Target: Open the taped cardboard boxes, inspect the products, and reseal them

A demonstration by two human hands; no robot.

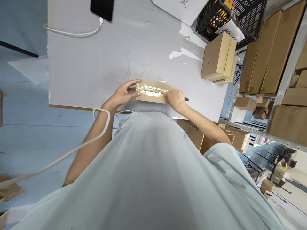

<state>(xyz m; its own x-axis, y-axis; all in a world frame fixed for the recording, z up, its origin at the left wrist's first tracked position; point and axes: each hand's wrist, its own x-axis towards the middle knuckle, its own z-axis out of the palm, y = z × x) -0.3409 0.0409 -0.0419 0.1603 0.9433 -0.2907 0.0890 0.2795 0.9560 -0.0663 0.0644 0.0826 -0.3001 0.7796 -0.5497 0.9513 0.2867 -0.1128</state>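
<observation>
A small cardboard box point(153, 99) lies near the front edge of the table, with shiny clear tape along its upper face. My left hand point(123, 94) grips the box's left end, thumb and fingers on either side of it. At the other end, my right hand point(176, 98) is closed in a fist against the taped seam. The dark end of a tool handle point(186, 99) sticks out of the right side of this fist; the rest of the tool is hidden by my fingers.
Two cardboard boxes point(217, 57) are stacked at the table's right side, before a black plastic crate point(230, 22). A phone point(102, 9) with a white cable lies at the far left. Torn white paper point(184, 53) sits towards the back. Shelves with cartons point(290, 121) stand right.
</observation>
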